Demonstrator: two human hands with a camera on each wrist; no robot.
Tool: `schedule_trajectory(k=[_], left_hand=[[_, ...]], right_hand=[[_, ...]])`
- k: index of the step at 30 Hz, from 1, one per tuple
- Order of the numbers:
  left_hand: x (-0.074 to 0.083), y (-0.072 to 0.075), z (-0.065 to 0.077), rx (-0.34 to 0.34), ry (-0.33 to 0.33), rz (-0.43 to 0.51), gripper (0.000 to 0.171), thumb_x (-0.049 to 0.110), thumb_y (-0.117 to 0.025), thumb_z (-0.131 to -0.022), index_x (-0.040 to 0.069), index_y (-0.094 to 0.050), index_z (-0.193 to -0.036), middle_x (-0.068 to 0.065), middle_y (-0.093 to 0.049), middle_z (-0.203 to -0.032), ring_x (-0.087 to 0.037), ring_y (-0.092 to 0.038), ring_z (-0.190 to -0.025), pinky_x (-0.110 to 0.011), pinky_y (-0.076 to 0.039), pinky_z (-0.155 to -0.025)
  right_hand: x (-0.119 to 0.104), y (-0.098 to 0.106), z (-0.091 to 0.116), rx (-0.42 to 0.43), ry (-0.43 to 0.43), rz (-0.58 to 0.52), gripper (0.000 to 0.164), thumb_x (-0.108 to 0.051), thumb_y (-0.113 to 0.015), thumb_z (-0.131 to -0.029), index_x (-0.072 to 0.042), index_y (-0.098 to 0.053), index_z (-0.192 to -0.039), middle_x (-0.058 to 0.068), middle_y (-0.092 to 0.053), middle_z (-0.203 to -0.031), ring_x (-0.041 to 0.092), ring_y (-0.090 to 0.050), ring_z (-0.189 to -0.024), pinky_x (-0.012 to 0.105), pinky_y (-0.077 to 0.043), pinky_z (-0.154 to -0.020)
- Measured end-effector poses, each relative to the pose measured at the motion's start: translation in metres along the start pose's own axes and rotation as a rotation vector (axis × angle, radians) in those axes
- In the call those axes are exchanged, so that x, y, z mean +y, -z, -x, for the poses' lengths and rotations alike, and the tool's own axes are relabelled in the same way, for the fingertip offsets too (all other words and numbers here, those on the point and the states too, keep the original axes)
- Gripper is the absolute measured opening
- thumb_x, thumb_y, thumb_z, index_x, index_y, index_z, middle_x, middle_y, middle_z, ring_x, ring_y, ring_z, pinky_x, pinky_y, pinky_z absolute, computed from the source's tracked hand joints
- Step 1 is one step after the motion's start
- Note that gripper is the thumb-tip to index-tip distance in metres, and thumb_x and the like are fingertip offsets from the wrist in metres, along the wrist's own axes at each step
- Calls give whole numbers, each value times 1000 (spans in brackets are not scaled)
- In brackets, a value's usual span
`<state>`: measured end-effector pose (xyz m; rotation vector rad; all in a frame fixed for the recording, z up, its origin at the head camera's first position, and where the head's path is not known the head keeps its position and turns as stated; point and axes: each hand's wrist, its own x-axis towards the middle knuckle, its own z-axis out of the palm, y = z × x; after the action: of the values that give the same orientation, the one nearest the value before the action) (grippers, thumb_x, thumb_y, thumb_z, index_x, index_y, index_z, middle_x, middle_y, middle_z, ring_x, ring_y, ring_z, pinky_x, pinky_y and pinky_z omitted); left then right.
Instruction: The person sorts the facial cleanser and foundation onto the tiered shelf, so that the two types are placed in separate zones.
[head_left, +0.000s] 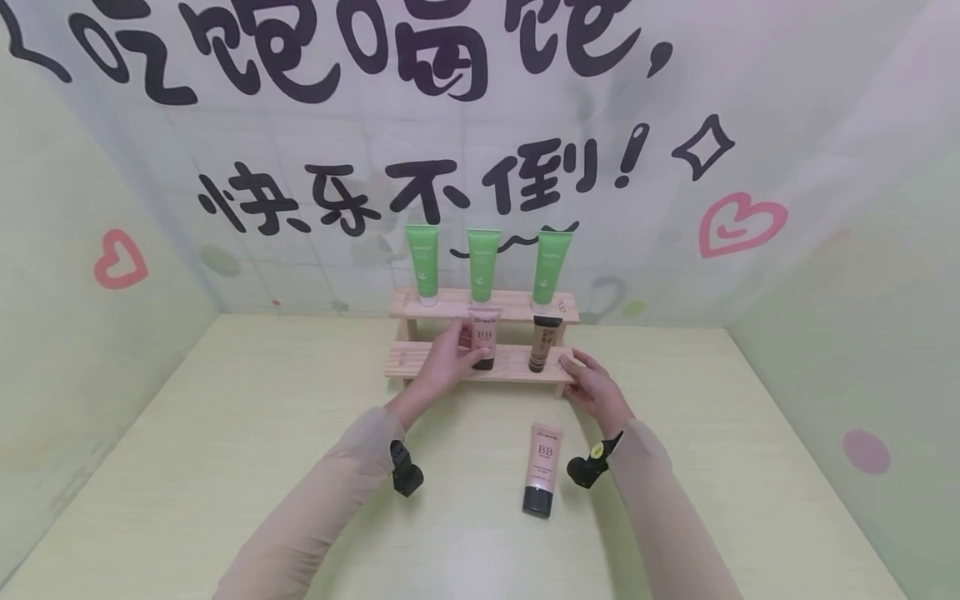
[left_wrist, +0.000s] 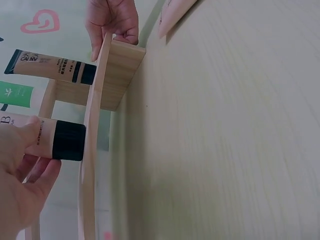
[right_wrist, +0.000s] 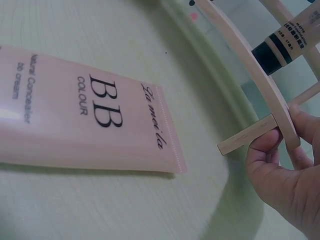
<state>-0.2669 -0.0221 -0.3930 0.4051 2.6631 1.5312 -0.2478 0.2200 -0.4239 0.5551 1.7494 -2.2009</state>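
My left hand (head_left: 447, 358) holds a pink BB cream tube (head_left: 485, 333) between thumb and fingers. Its black cap points down at the lower shelf of a two-tier wooden rack (head_left: 513, 364); in the left wrist view the cap (left_wrist: 69, 140) is at the shelf board, and I cannot tell if it bears weight there. My right hand (head_left: 596, 386) grips the right end of that lower shelf, thumb on top and fingers curled beneath, as the right wrist view shows. Beside it a brown foundation tube (head_left: 544, 343) with a black cap stands on the lower shelf.
Several green tubes, among them a middle one (head_left: 482, 265), stand cap-down on the upper shelf (head_left: 450, 302). Another pink BB cream tube (head_left: 542, 467) lies on the pale table (head_left: 262, 467) in front of the rack. A printed backdrop (head_left: 360, 125) rises close behind.
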Motion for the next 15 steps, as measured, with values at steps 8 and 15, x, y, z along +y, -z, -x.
schedule_trajectory(k=[8,15], left_hand=[[-8,2,2,-47,-44,14,38,12,-64,-84,7,-46,-117,-11,-57,-113,-22,-57,-106,-31,-50,-92],[-13,4,3,-96,-21,32,48,2,-63,-82,5,-43,-125,-12,-55,-118,-25,-56,-111,-32,-48,-96]], right_hand=[[-1,-1,-1,-2,-4,-26,61,-20,-46,-96,-14,-14,-147,2,-49,-112,2,-48,-69,16,-37,-60],[2,0,-2,-4,-6,-3,59,-21,-44,-96,-15,-14,-147,7,-45,-125,1,-50,-71,15,-39,-61]])
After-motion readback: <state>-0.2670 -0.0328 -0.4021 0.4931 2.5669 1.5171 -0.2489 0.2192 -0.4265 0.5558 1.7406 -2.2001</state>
